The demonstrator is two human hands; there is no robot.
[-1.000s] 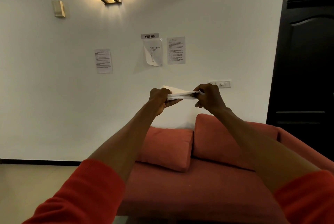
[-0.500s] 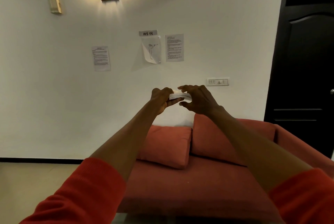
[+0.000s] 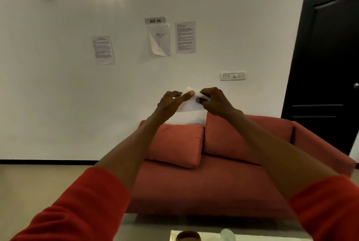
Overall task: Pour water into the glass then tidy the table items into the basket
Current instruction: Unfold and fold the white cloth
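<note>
Red sleeves (image 3: 81,207) (pushed up), bare forearms, bare hands

A small grey label (image 3: 155,20) on the white wall (image 3: 58,95) reads "WS 06"; print on the neighbouring sheets (image 3: 185,37) is illegible.
</note>
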